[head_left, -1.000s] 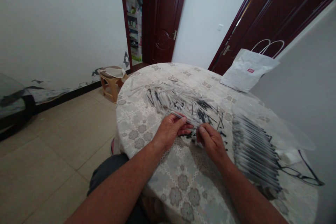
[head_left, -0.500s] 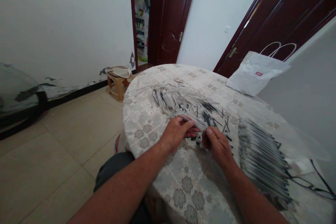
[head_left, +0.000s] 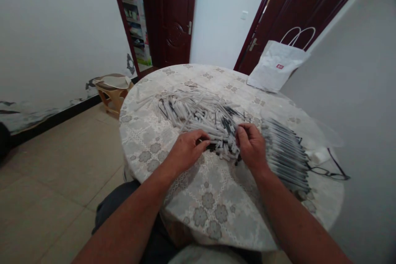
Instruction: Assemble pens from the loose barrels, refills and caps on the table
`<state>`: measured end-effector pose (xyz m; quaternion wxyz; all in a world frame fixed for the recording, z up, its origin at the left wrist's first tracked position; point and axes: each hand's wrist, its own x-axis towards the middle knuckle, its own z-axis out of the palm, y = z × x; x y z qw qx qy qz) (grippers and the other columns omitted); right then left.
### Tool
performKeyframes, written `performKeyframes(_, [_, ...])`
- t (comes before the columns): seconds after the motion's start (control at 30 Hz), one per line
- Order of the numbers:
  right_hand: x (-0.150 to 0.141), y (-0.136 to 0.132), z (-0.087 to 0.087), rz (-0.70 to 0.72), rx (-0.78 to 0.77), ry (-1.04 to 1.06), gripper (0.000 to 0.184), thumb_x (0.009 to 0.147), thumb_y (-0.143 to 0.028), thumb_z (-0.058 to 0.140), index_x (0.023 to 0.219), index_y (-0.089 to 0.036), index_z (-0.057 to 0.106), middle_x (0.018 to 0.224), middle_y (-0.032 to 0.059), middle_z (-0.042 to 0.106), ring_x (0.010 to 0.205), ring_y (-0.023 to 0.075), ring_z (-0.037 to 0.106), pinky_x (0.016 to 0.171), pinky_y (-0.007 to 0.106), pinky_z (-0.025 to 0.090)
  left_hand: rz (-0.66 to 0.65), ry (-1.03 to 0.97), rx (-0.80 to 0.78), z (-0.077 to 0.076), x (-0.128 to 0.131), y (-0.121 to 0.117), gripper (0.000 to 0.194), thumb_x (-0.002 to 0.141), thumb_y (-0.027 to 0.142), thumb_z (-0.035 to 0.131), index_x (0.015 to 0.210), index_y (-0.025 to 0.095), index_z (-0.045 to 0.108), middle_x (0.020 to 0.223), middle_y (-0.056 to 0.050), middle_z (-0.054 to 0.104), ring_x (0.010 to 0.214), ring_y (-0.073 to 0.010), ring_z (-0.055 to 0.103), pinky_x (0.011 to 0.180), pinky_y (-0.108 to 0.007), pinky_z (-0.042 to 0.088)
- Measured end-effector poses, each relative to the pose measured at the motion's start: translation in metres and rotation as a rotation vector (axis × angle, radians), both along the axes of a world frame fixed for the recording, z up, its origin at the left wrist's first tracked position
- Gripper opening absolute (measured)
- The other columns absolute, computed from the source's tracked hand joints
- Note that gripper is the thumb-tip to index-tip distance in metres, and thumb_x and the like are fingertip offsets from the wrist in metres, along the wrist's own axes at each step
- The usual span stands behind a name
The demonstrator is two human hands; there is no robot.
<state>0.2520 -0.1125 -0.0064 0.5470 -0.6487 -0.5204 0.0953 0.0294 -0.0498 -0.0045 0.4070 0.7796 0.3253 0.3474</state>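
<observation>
A loose pile of slim whitish translucent tubes (head_left: 185, 109), resembling pen barrels, spreads over the patterned tablecloth. Thin black sticks (head_left: 228, 124) lie among them, and short pale pieces (head_left: 227, 148) sit between my hands. At the near edge of the pile, my left hand (head_left: 190, 146) has thumb and forefinger closed at the end of a white tube (head_left: 216, 135). My right hand (head_left: 252, 146) is at the pile's right side, fingers curled together; what it holds is hidden. Beside it, dark grey pen-like sticks (head_left: 286, 154) lie in a neat row, slightly blurred.
The round table (head_left: 207, 231) has a flowered cloth. Eyeglasses (head_left: 329, 171) and a small white item (head_left: 320, 156) lie at the right edge. A white paper bag (head_left: 276, 68) stands at the back right. A stool (head_left: 113, 90) is on the floor at left.
The view has swung right and slightly down. My hands have moved apart; the left lowered to the pile's near edge, and the tubes held between both hands are no longer stretched between them.
</observation>
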Motion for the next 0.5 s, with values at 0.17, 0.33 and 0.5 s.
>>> performKeyframes(0.17, [0.006,0.002,0.003,-0.01,0.058,0.034,0.028,0.097,-0.048,0.056,0.102,-0.021,0.062,0.073,-0.0012,0.063,0.057,0.0128,0.053,0.054,0.025,0.043,-0.191,0.234,0.341,-0.022,0.032,-0.022,0.023,0.092,0.016,0.059,0.11,0.024,0.072,0.105,-0.007,0.069,0.096,-0.0219,0.064,0.083,-0.031,0.049])
performKeyframes(0.33, [0.004,0.001,0.003,0.012,0.05,0.015,0.026,0.097,-0.045,0.057,0.103,-0.021,0.064,0.081,0.0021,0.067,0.07,0.0158,0.06,0.062,0.026,0.046,-0.234,0.535,0.632,-0.028,0.053,-0.036,0.031,0.097,0.019,0.053,0.126,0.022,0.064,0.114,-0.011,0.063,0.102,-0.0267,0.057,0.077,-0.033,0.049])
performKeyframes(0.5, [0.002,-0.001,0.002,0.04,0.041,0.029,0.024,0.097,-0.043,0.058,0.103,-0.021,0.064,0.079,0.0012,0.066,0.07,0.0162,0.06,0.063,0.027,0.047,-0.27,0.642,0.717,-0.025,0.052,-0.036,0.016,0.098,0.021,0.052,0.104,0.018,0.066,0.106,-0.012,0.062,0.1,-0.0275,0.056,0.076,-0.036,0.049])
